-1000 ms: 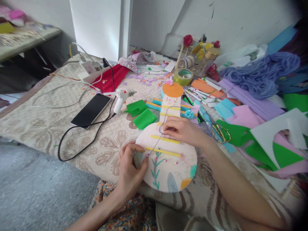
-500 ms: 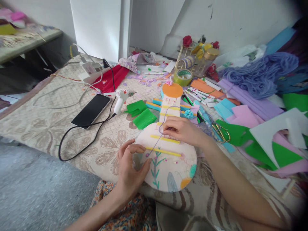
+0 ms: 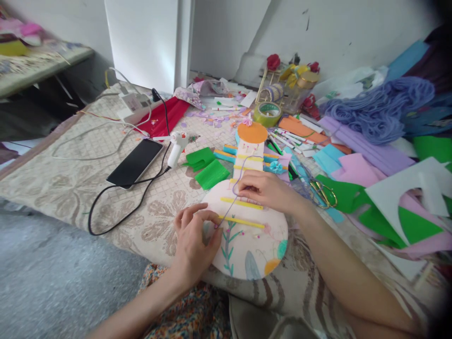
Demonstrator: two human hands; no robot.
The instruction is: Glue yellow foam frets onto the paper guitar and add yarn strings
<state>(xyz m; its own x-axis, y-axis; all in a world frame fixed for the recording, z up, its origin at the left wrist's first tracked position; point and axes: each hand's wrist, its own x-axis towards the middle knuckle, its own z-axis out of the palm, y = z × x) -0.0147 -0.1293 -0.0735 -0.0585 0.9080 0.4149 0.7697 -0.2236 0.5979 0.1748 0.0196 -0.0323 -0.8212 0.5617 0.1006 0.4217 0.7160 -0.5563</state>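
A guitar-shaped paper craft [image 3: 247, 261] lies flat on the table, its round body nearest me and its neck pointing away. Yellow strips [image 3: 243, 222] cross it, and a plant and other shapes are drawn on the body. A thin purple yarn [image 3: 229, 208] runs from the neck down to a small pink dot on the body. My right hand [image 3: 263, 190] rests over the upper body, fingertips closed on the yarn. At the body's left edge, my left hand [image 3: 196, 230] pinches the yarn's lower end by the pink dot between thumb and forefinger.
Left of the craft are green crepe paper [image 3: 212, 174], a white glue gun [image 3: 176, 148] and a black phone [image 3: 136, 162] with cables. To the right lie scissors [image 3: 323, 193], markers, coloured paper and purple yarn skeins [image 3: 381, 108]. A tape roll [image 3: 267, 114] stands behind.
My left thumb and forefinger have moved slightly right and closed together at the yarn's lower end. The right hand stays nearly still on the yarn.
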